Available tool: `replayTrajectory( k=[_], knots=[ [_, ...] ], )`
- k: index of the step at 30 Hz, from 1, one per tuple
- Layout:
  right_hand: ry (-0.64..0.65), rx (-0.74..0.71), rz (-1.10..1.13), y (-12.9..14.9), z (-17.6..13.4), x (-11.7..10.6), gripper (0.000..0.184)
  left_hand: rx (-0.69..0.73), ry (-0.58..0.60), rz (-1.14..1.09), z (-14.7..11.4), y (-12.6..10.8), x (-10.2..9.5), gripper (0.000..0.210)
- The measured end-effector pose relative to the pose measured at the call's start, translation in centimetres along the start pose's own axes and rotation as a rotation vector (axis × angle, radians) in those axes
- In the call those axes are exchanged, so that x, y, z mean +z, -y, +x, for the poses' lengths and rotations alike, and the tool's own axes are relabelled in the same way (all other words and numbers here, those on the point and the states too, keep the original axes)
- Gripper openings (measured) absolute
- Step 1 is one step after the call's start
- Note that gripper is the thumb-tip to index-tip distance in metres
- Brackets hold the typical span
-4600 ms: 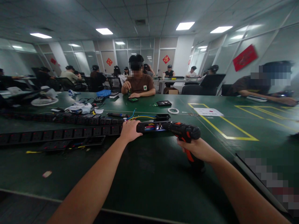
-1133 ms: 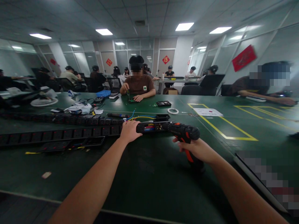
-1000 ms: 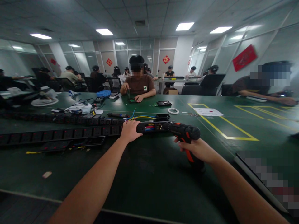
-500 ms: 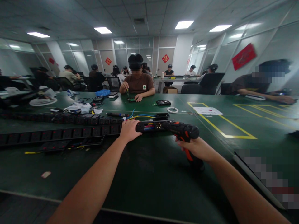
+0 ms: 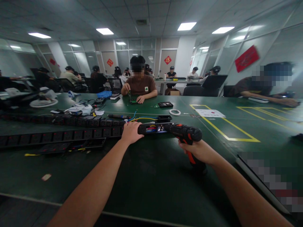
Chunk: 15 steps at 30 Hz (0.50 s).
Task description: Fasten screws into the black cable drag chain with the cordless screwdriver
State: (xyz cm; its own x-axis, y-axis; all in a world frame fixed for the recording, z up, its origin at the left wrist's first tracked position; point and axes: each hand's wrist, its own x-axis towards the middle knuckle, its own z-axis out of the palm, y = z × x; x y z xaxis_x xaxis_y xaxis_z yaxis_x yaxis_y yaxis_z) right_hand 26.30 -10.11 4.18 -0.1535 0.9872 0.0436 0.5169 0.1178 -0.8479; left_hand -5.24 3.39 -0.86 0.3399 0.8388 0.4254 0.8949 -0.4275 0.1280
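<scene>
- Black and orange, the drill (image 5: pixel 186 132) sits in the right hand (image 5: pixel 197 148), whose grip is clamped around it.
- The front end of the drill points at the open part of a long black socket strip (image 5: pixel 81 133), where coloured wires (image 5: pixel 151 128) show.
- The left hand (image 5: pixel 132 131) has its grip clamped on the strip, just beside the open part.
- The strip lies on the green surface (image 5: pixel 146 183).
- A white ring (image 5: pixel 175 112) lies farther back.
</scene>
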Motion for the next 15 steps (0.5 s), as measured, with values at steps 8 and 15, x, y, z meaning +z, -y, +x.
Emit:
replayTrajectory(
  k=[8, 15],
  knots=[
    [-0.011, 0.001, -0.017, -0.15, 0.04, -0.02, 0.024, -0.008, 0.009, -0.001, 0.0, -0.04, -0.12, 0.062],
    [-0.001, 0.003, -0.026, 0.02, 0.02, 0.01, 0.024, 0.007, -0.012, -0.002, 0.05, 0.11, 0.19, 0.063]
  ],
)
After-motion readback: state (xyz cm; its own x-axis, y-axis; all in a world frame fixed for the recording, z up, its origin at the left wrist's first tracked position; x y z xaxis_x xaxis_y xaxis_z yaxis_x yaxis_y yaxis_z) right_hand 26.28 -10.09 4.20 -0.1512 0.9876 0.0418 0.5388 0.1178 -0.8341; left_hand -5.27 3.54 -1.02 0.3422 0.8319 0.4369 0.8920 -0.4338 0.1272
